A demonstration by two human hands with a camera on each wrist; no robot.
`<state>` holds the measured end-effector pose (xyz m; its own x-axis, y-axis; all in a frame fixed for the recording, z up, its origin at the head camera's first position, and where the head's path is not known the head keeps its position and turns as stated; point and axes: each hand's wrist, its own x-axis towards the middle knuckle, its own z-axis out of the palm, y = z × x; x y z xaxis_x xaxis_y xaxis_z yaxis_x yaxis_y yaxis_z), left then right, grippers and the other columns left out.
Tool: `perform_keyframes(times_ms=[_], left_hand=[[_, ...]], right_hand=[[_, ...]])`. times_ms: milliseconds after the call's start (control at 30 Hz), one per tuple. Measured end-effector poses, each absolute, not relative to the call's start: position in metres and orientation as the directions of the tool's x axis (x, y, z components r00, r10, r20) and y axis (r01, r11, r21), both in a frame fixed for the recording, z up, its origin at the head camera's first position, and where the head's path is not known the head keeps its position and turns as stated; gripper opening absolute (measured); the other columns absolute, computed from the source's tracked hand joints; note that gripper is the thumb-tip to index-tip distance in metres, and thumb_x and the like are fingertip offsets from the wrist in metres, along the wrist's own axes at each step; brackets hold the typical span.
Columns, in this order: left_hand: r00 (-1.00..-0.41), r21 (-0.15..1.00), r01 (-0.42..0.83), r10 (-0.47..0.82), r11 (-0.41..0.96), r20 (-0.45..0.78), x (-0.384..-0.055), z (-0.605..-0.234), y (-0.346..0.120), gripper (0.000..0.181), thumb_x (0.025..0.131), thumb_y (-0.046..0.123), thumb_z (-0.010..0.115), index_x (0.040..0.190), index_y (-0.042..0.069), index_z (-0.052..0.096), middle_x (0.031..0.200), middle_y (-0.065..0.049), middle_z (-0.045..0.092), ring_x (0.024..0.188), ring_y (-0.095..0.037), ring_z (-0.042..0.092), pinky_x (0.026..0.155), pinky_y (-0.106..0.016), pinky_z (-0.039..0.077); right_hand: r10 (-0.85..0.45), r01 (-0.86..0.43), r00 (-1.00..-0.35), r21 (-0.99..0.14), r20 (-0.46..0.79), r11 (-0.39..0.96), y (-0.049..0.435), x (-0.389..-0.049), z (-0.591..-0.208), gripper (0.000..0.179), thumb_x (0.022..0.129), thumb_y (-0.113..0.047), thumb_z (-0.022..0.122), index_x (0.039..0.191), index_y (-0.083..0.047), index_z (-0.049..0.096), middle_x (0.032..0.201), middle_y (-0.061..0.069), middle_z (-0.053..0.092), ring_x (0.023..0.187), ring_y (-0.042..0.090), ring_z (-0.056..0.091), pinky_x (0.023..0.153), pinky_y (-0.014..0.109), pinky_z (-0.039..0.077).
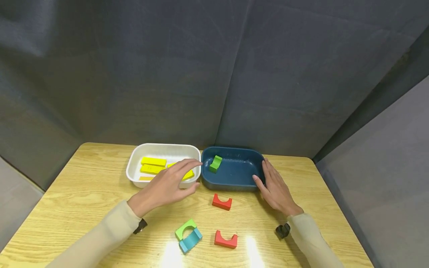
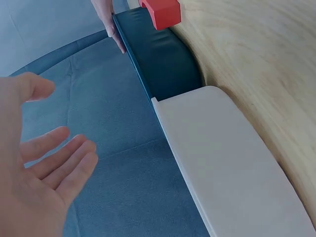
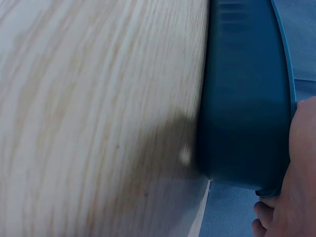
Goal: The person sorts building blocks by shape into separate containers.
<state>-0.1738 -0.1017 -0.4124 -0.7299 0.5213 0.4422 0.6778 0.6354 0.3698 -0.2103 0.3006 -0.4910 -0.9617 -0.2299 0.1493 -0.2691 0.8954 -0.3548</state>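
Note:
Above the white tub [image 1: 163, 147] hovers my left hand [image 1: 169, 186], fingers spread and slightly bent, with nothing in its grasp; the left wrist view shows its bare palm [image 2: 44, 182]. Several yellow blocks [image 1: 153, 161] lie in that tub, some partly hidden by the hand. My right hand [image 1: 275, 188] holds the right end of the dark blue tub [image 1: 231, 187], its thumb over the rim and fingers along the outer side. A green arch block [image 1: 216, 163] lies at the left inside the blue tub.
In front of the tubs, one red arch block [image 1: 222, 203] lies on the wooden table [image 1: 83, 186], with another red arch block [image 1: 226, 240] nearer. To their left, a light green arch block [image 1: 186, 227] touches a blue arch block [image 1: 191, 241]. A dark curtain [image 1: 167, 74] hangs behind.

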Motion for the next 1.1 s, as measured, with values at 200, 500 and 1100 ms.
perform_keyframes(times_ms=[200, 500, 1100], left_hand=[[-0.718, 0.386, 0.693, 0.535, 0.608, 0.446, -0.162, -0.413, -0.112, 0.059, 0.095, 0.030, 0.082, 0.148, 0.013, 0.063, 0.149, -0.005, 0.065, 0.133, -0.024, 0.065, 0.104, -0.042, 0.059], [-0.704, 0.429, 0.707, 0.620, 0.563, 0.347, -0.145, -0.420, -0.128, 0.054, 0.097, 0.028, 0.078, 0.148, 0.014, 0.064, 0.151, -0.001, 0.063, 0.136, -0.020, 0.062, 0.106, -0.042, 0.057], [-0.606, 0.465, 0.746, 0.775, 0.477, 0.180, -0.119, -0.442, -0.152, 0.069, 0.094, 0.023, 0.076, 0.158, 0.026, 0.052, 0.161, 0.010, 0.051, 0.146, -0.014, 0.051, 0.117, -0.045, 0.049]], right_hand=[[-0.231, -0.265, -0.963, -0.359, 0.136, 0.895, 0.301, -0.212, -0.491, 0.084, 0.114, -0.055, 0.040, 0.172, -0.002, 0.010, 0.181, 0.014, 0.005, 0.165, 0.039, 0.011, 0.130, 0.063, 0.015], [-0.231, -0.265, -0.964, -0.355, 0.136, 0.897, 0.302, -0.212, -0.493, 0.085, 0.113, -0.057, 0.039, 0.172, -0.002, 0.010, 0.180, 0.015, 0.005, 0.165, 0.040, 0.012, 0.130, 0.063, 0.016], [-0.251, -0.294, -0.954, -0.359, 0.162, 0.886, 0.303, -0.213, -0.493, 0.083, 0.114, -0.054, 0.040, 0.171, -0.001, 0.012, 0.180, 0.014, 0.006, 0.165, 0.040, 0.013, 0.130, 0.063, 0.017]])
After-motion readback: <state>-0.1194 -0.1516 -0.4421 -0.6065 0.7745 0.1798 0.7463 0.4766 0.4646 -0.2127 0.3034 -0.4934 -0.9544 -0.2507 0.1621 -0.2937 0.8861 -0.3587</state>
